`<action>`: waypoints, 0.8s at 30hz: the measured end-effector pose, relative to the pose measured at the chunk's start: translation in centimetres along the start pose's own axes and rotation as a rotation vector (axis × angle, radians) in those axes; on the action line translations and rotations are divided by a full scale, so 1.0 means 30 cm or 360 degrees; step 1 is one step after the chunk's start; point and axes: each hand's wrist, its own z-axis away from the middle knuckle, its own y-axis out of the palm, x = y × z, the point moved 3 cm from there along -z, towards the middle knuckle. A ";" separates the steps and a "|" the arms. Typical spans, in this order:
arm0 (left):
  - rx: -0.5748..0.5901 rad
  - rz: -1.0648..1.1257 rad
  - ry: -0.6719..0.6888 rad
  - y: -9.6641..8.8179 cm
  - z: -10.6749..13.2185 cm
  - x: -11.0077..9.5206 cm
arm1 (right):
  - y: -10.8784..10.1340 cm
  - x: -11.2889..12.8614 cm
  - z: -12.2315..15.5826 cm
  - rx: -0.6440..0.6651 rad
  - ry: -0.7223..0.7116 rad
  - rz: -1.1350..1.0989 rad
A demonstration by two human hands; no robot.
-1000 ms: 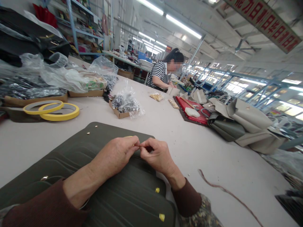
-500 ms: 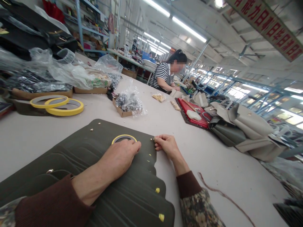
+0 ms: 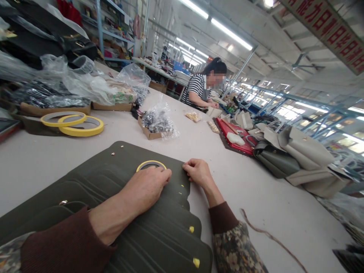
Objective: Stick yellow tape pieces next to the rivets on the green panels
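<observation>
Dark green leather-like panels [image 3: 98,178] lie overlapped in a stack in front of me, with scalloped right edges. My left hand [image 3: 149,185] is closed over a roll of yellow tape [image 3: 152,163] on the panels; the roll's far rim shows past my knuckles. At the far right corner of the top panel, the fingers of my right hand [image 3: 197,172] are pinched together; what they hold, if anything, is hidden. Small yellow tape pieces [image 3: 196,262] stick to the panel edges near the right. Shiny metal studs [image 3: 117,150] sit near the far left corner.
Two yellow tape rolls [image 3: 82,131] lie at the left. Beyond the panels stands a small box of plastic-wrapped parts [image 3: 157,123]. Bags [image 3: 304,148] and a red tray [image 3: 231,134] are at the right. A brown cord [image 3: 270,235] lies nearby. A co-worker [image 3: 200,85] works across the table.
My right fingertips now cover the corner where a small metal stud showed before. My left hand stays on the tape roll. The whole view has shifted slightly.
</observation>
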 end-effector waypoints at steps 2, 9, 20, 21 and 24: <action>0.0000 0.0010 -0.0004 -0.001 0.000 0.000 | 0.001 -0.008 -0.007 -0.0005 0.0033 -0.0015; -0.0023 0.0075 -0.0002 -0.007 -0.002 0.003 | -0.030 -0.066 0.010 0.0004 0.0021 -0.0219; -0.0033 0.0064 -0.0005 -0.005 0.002 0.001 | 0.011 0.003 0.029 -0.0215 -0.0334 0.0597; -0.0049 0.0084 -0.0004 -0.006 0.004 0.000 | 0.012 0.010 0.027 -0.0223 -0.0300 0.0668; -0.0111 0.0153 0.0002 -0.013 0.012 -0.006 | 0.013 0.024 0.018 -0.0206 -0.0225 0.0811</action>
